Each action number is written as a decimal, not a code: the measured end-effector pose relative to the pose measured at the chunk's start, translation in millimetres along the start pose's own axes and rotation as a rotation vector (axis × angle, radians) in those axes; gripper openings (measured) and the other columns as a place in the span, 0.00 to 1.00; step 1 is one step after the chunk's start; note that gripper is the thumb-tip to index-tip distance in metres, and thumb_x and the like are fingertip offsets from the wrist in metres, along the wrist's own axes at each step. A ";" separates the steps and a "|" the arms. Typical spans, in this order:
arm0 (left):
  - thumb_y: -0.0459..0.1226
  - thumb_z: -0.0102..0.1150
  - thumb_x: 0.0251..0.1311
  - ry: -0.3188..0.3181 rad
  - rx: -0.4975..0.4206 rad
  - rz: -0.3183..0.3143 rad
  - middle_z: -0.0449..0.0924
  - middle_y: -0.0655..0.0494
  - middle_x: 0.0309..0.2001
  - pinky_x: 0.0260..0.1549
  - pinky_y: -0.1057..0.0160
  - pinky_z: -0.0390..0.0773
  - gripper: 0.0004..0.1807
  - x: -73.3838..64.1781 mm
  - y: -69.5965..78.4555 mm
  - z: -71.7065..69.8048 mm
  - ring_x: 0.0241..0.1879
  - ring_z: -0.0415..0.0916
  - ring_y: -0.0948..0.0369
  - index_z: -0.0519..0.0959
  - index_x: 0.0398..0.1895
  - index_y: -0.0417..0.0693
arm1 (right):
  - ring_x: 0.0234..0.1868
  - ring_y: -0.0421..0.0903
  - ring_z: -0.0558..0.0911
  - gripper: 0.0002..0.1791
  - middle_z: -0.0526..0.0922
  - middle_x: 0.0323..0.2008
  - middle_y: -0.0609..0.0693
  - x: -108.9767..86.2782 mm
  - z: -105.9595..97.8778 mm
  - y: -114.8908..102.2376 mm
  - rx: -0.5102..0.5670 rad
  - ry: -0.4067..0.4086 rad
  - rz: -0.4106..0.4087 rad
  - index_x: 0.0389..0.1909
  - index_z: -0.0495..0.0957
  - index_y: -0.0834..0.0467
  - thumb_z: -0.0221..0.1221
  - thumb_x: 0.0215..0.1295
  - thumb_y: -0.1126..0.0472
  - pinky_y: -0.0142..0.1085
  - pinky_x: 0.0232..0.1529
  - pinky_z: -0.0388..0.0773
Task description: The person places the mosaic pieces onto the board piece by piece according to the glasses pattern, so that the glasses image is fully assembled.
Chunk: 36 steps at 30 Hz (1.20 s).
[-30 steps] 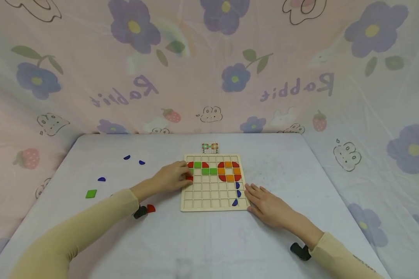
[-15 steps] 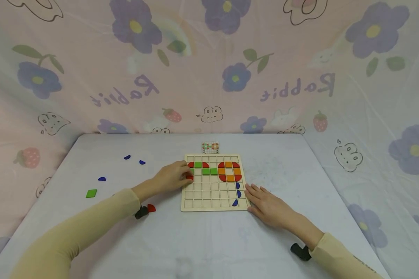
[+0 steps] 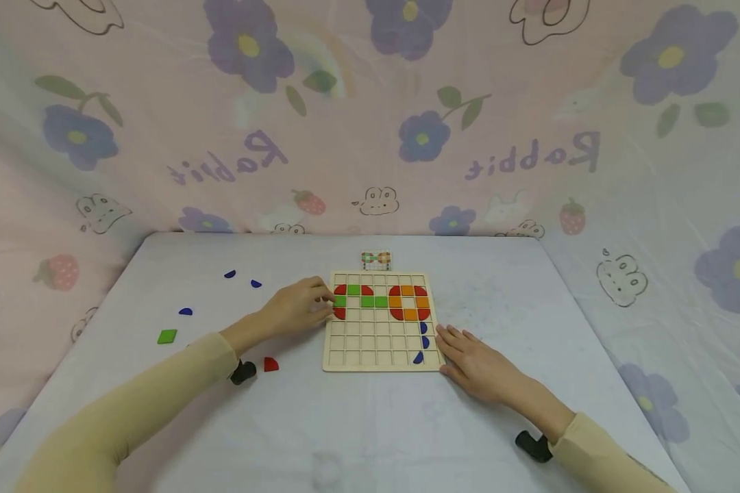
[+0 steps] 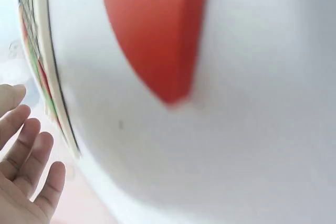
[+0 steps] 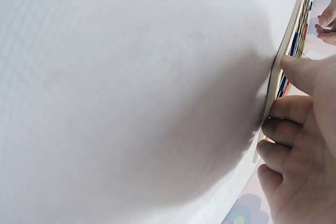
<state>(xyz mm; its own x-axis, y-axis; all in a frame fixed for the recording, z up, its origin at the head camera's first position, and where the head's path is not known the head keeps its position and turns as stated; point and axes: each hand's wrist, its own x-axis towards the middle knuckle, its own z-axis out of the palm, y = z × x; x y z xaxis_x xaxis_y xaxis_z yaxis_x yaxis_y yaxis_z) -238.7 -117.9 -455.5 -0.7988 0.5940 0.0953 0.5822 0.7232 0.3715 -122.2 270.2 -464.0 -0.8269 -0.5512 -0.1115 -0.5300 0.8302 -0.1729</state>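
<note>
A wooden grid board [image 3: 353,344] lies mid-table. Green squares [image 3: 380,302], orange squares [image 3: 410,314] and red quarter-round pieces [image 3: 340,313] fill part of its upper rows. Several blue half-round pieces [image 3: 423,328] sit at its lower right. Just at the board's left edge is my left hand [image 3: 296,302], its fingers loosely bent. Nothing shows between those fingers [image 4: 39,163] in the left wrist view. My right hand [image 3: 477,363] rests against the board's right edge with fingers extended. In the right wrist view its fingertips [image 5: 275,150] touch the board's rim.
A small pattern card [image 3: 377,259] lies behind the board. Left of it are loose blue half-rounds [image 3: 230,274], a green square [image 3: 167,336] and a red quarter-round [image 3: 271,364]. Black wrist devices [image 3: 243,372] sit under both forearms. A printed curtain [image 3: 370,123] surrounds the table.
My left hand has drawn back a little to the left, uncovering red and green pieces in the board's left column. My right hand stays at the right edge. The head view shifted slightly.
</note>
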 end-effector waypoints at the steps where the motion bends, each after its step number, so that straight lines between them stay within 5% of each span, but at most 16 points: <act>1: 0.43 0.70 0.67 0.011 -0.006 -0.008 0.80 0.59 0.50 0.44 0.59 0.82 0.13 -2.6 -2.2 -3.0 0.45 0.78 0.61 0.87 0.52 0.51 | 0.78 0.63 0.60 0.35 0.61 0.78 0.63 -0.2 0.0 -0.1 -0.003 0.001 0.000 0.76 0.64 0.67 0.58 0.78 0.52 0.59 0.75 0.60; 17: 0.33 0.71 0.65 0.251 -0.028 -0.015 0.81 0.52 0.49 0.38 0.52 0.81 0.12 -72.3 -67.5 -63.6 0.46 0.81 0.51 0.86 0.51 0.45 | 0.78 0.62 0.62 0.34 0.62 0.78 0.62 -0.8 -1.5 -1.5 -0.008 0.002 0.013 0.75 0.65 0.67 0.59 0.77 0.52 0.58 0.74 0.61; 27: 0.32 0.70 0.65 0.224 0.017 -0.144 0.80 0.49 0.53 0.36 0.53 0.79 0.14 -131.2 -105.7 -83.9 0.44 0.80 0.49 0.85 0.53 0.43 | 0.77 0.63 0.63 0.34 0.63 0.77 0.62 -2.3 -3.5 -3.4 -0.008 0.010 0.014 0.75 0.66 0.67 0.60 0.77 0.53 0.59 0.74 0.61; 36: 0.33 0.71 0.64 0.190 0.024 -0.227 0.83 0.45 0.50 0.26 0.64 0.73 0.16 -173.7 -133.1 -88.2 0.33 0.77 0.59 0.85 0.54 0.43 | 0.77 0.63 0.63 0.34 0.63 0.77 0.63 -1.2 -0.5 -1.0 -0.014 0.026 -0.004 0.74 0.66 0.68 0.60 0.77 0.53 0.59 0.74 0.62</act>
<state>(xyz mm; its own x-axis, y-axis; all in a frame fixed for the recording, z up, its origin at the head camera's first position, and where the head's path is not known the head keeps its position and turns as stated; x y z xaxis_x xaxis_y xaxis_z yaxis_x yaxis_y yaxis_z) -190.9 -348.4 -440.1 -0.9216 0.3415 0.1845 0.3873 0.8395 0.3811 -120.8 270.1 -463.2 -0.8293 -0.5522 -0.0858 -0.5357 0.8292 -0.1594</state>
